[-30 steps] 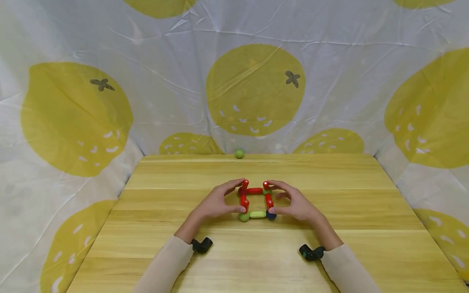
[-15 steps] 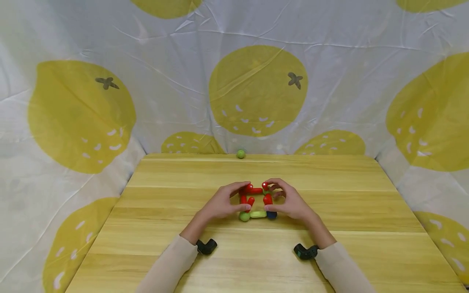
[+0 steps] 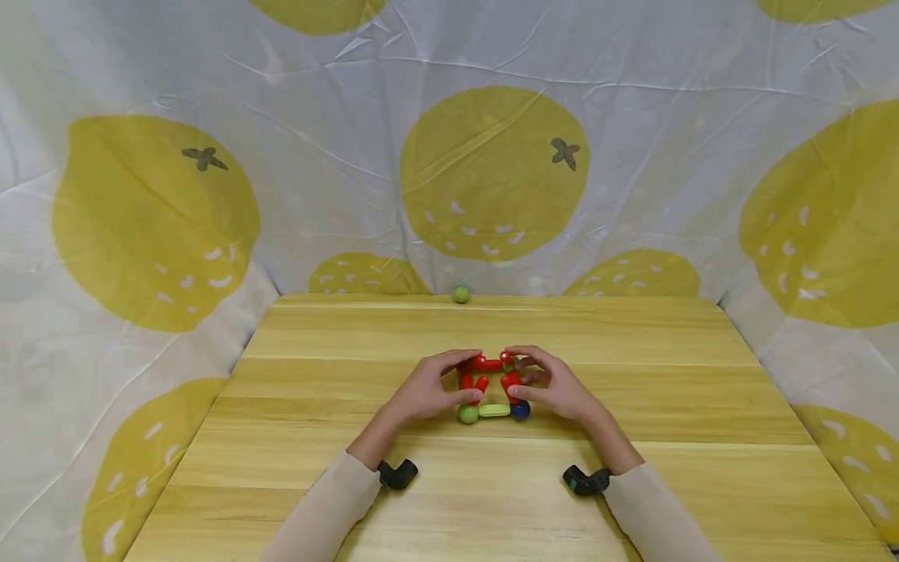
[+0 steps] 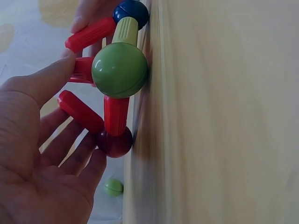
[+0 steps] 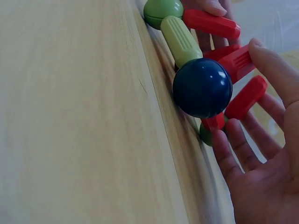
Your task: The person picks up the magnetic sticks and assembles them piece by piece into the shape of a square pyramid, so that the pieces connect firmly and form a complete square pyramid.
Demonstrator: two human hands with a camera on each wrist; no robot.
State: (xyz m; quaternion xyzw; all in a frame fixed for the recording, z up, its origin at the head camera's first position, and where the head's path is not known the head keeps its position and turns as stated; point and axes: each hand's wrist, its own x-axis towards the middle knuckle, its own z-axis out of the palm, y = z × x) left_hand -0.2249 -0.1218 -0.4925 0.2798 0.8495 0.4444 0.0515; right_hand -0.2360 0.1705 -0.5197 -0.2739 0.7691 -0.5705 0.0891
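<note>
A square of magnetic building rods and balls lies on the table. At the front, a light green rod joins a green ball to a dark blue ball. Behind are a dark red ball and another green ball. Red rods make the other sides, and a red rod rises from each corner, leaning inward. My left hand has its thumb on the front left rod and fingertips at the back left one. My right hand touches the front right rod and back right rod likewise.
A loose green ball sits at the far edge of the wooden table. Beyond that edge hangs a pale cloth with yellow fruit prints. Black wrist devices jut from both cuffs.
The standing red rods were upright and now lean inward toward the middle of the square. Both hands have shifted inward with them, the left one more clearly at first.
</note>
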